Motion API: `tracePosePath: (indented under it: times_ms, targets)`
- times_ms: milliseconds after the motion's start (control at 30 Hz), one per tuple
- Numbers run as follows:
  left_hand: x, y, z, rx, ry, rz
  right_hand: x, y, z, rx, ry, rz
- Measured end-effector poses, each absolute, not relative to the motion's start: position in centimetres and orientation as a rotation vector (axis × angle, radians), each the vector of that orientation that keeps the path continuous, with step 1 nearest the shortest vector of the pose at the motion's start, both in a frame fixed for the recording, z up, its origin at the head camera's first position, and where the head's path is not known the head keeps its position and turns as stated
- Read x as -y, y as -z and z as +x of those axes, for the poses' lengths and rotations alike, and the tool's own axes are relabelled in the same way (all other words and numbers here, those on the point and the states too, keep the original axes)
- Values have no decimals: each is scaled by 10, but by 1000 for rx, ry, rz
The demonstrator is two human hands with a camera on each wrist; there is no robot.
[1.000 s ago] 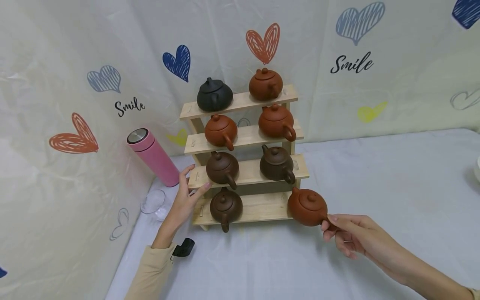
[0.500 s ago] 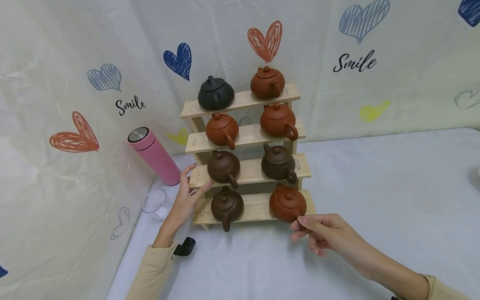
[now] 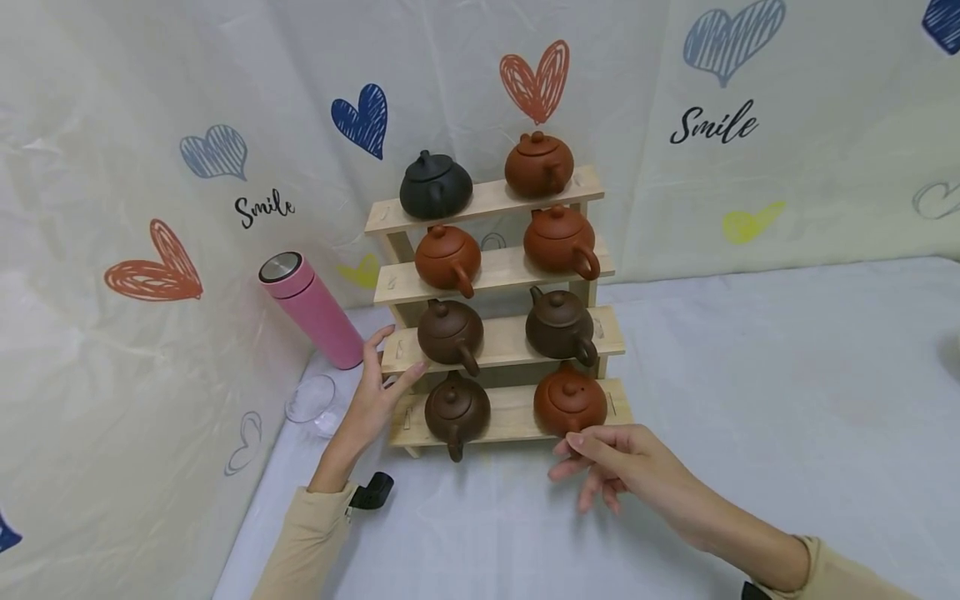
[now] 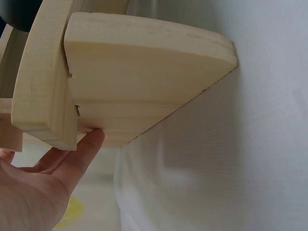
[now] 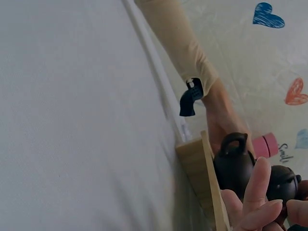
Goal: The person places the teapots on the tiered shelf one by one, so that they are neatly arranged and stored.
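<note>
A stepped wooden rack [image 3: 517, 412] carries several small clay teapots. On the right of its lowest shelf sits a reddish-brown teapot [image 3: 570, 402], lid on, handle toward me. My right hand [image 3: 637, 467] pinches that handle between thumb and forefinger, the other fingers spread below it. Beside it on the left is a dark brown teapot [image 3: 457, 410]. At the rack's left end my left hand [image 3: 377, 400] grips the second shelf from the bottom, thumb on the front edge. In the left wrist view the fingers of the left hand [image 4: 43, 187] touch the wooden end piece [image 4: 144, 62].
A pink thermos [image 3: 315, 317] and a clear glass [image 3: 310, 400] stand left of the rack. Above are a black teapot [image 3: 435, 190], more reddish-brown teapots [image 3: 538, 167] and brown ones. A patterned cloth [image 3: 615, 83] hangs behind; a white cloth [image 3: 750, 358] covers the table.
My right hand has brought the reddish-brown teapot leftward from the lowest shelf's right end, farther onto that shelf. The left hand keeps its hold on the rack.
</note>
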State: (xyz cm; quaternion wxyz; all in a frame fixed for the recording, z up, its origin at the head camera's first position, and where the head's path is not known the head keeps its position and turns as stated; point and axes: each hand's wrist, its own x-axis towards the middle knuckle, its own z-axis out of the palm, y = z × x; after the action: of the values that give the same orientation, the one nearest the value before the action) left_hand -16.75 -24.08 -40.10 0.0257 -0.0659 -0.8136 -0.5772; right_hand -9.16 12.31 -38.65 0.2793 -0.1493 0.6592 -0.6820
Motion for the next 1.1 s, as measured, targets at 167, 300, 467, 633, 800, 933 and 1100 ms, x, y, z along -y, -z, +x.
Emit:
tracePosePath:
  times_ms: [167,300,467,633,800,933,1100]
  targets:
    - [240,401,-169,2518,1788,-207,-124,387,-92,-1755,1833,-404]
    - [239,402,-171,2525,1788,-209,-132,387,-92,-1759,1818,-392]
    - [239,403,-174,2533,1785,-206,-160,386,-100,-1809,1774,-480]
    - [243,401,-175,2570,1766,-172,-198,380,-119,-1939,1715,-722]
    - [246,396,-170,2661,1644,-111,-234,367,-131,-2326,1686,-831]
    - [247,379,-161,2718,1508,-101,-248,361,-130,-2753,1563,-706]
    - [246,348,-148,2654,1148,-242,-253,360,-132,-3162,1302,-658]
